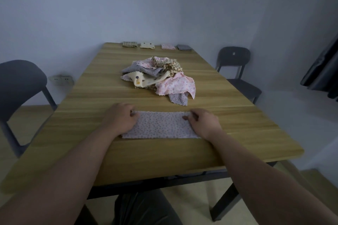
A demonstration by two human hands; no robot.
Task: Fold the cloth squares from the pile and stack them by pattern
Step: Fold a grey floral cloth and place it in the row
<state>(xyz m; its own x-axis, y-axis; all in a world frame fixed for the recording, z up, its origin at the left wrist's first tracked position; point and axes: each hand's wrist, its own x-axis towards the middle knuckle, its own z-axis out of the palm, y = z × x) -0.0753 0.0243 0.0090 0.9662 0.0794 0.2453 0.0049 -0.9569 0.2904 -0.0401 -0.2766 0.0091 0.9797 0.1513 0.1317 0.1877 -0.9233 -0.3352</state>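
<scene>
Wooden surface (pixel 87 133) carries a loose cloth pile (pixel 159 78) at its middle and a row of folded stacks (pixel 147 45) along the far edge; dark chairs (pixel 236 64) flank it. Both forearms reach forward. The left grip (pixel 118 118) and right grip (pixel 203 122) each pinch a far corner of the spotted cloth (pixel 161 125), which lies flat near the front edge, its long axis running left to right.

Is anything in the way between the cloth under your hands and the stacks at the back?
Yes: the pile sits mid-table, right between the cloth and the stacks. Lifting the cloth over it should clear it.
</scene>
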